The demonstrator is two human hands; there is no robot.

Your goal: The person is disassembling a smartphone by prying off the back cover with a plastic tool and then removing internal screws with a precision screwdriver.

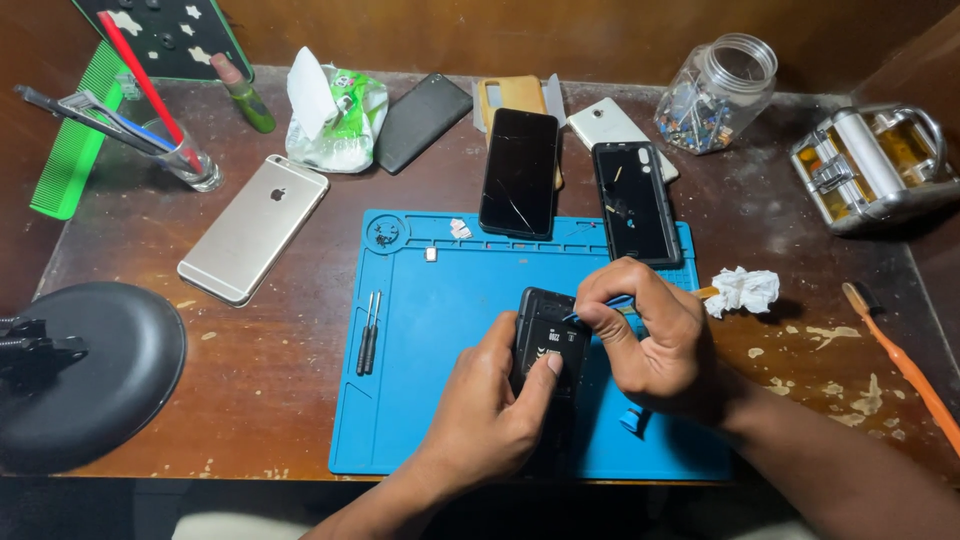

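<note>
A small black phone with its back off [548, 335] lies on a blue repair mat [430, 340], its battery showing. My left hand [490, 410] grips the phone from below, thumb pressed on its lower face. My right hand [650, 335] pinches a thin blue tool [612, 302] whose tip rests at the phone's upper right edge. A second blue tool piece [634, 420] lies on the mat under my right wrist.
Two black phones [520, 172] [634, 202] lie at the mat's top edge. A silver phone [254, 228], two screwdrivers [370, 332], a crumpled tissue [742, 290], a glass jar [716, 94], a metal case [868, 166], an orange brush [905, 365] and a black lamp base [90, 372] surround it.
</note>
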